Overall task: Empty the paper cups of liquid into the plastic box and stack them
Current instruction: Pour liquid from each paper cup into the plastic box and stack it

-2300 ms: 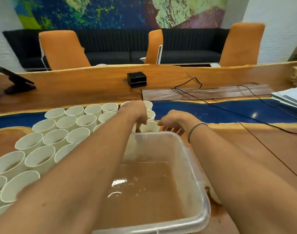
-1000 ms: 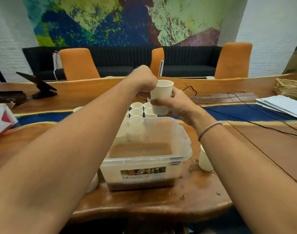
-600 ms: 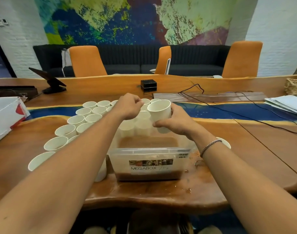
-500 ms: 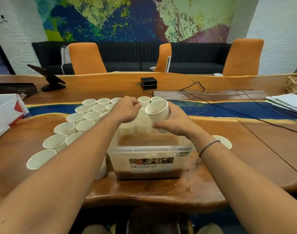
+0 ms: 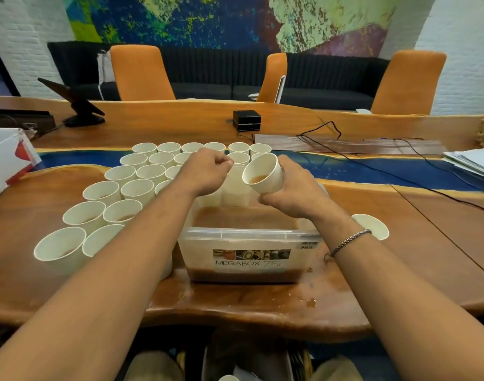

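Right hand [image 5: 295, 195] grips the tilted white paper cup [image 5: 271, 171] of brown liquid, centre frame, above the clear plastic box [image 5: 202, 251]. Left hand [image 5: 205, 171] curls on nothing. A rushed tip could splash past the rim onto the wooden table [image 5: 235, 303].

Bare forearms [image 5: 119, 259], braided metal bracelet [image 5: 348, 242] on right wrist, tan trousers [image 5: 152, 367]
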Demonstrator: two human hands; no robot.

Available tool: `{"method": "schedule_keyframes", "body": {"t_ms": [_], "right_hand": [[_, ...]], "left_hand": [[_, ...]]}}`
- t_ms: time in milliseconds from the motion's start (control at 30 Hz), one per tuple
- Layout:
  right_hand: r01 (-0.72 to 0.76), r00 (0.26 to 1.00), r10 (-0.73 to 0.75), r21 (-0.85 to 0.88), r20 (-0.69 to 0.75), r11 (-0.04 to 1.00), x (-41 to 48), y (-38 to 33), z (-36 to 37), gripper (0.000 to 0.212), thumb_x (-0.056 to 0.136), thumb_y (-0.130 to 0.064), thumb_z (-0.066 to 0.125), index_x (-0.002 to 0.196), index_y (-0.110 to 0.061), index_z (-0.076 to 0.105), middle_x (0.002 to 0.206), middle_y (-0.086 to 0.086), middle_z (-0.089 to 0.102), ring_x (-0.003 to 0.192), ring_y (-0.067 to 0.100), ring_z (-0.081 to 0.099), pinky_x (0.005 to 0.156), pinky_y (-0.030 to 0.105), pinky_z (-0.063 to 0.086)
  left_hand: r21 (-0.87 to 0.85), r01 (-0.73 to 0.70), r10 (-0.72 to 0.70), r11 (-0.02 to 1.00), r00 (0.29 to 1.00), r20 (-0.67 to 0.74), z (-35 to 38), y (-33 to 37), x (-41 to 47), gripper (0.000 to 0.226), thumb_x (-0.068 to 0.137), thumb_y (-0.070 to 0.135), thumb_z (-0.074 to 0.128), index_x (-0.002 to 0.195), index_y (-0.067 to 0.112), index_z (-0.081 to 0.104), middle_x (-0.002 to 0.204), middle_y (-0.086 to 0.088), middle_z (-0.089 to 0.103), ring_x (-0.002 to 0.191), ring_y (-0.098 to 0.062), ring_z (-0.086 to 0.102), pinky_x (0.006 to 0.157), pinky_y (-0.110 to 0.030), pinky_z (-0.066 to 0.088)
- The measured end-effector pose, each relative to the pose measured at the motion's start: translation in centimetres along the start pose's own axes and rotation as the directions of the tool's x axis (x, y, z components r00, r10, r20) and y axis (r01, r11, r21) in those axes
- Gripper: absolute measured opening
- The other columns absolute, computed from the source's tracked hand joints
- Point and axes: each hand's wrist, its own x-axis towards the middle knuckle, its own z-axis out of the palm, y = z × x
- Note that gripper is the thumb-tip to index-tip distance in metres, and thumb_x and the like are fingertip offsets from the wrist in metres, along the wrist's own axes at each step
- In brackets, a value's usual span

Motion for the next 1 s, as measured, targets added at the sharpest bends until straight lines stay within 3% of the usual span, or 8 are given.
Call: {"method": "schedule_keyframes", "body": {"t_ms": [233,433,1000], "right_hand": [[0.013,1.0,-0.013,-0.02,-0.008,1.0,-0.24,-0.31,-0.06,0.076,0.07,-0.035,0.087,0.132,-0.035,0.042,0.125,-0.006,0.06,0.113,0.021,0.057,0.095,0.049,0.052],[0.055,0.998,-0.057,-0.088,-0.019,0.995,-0.53,-0.33,-0.26,0.072,0.073,-0.033,0.085,0.13,-0.032,0.042,0.121,-0.006,0.061,0.108,0.021,0.058,0.091,0.047,0.053],[0.078,0.993,-0.095,-0.203,-0.072,0.976,-0.64,-0.29,-0.2,0.075,0.074,-0.026,0.084,0.135,-0.032,0.04,0.122,-0.002,0.058,0.111,0.019,0.051,0.089,0.045,0.054]], "left_hand": [[-0.001,0.001,-0.001,1.0,1.0,-0.003,-0.1,0.33,-0.31,0.027,0.102,0.027,0.054,0.114,0.02,0.077,0.116,0.003,0.072,0.109,-0.018,0.063,0.096,-0.033,0.049],[-0.004,0.01,-0.01,1.0,1.0,-0.001,-0.11,0.53,-0.48,0.028,0.102,0.024,0.053,0.12,0.019,0.074,0.128,0.004,0.068,0.118,-0.015,0.06,0.098,-0.029,0.045],[0.04,0.004,-0.004,0.999,1.0,0.002,-0.2,0.75,-0.73,0.029,0.102,0.021,0.052,0.121,0.019,0.073,0.131,0.003,0.067,0.122,-0.015,0.058,0.098,-0.029,0.043]]}}
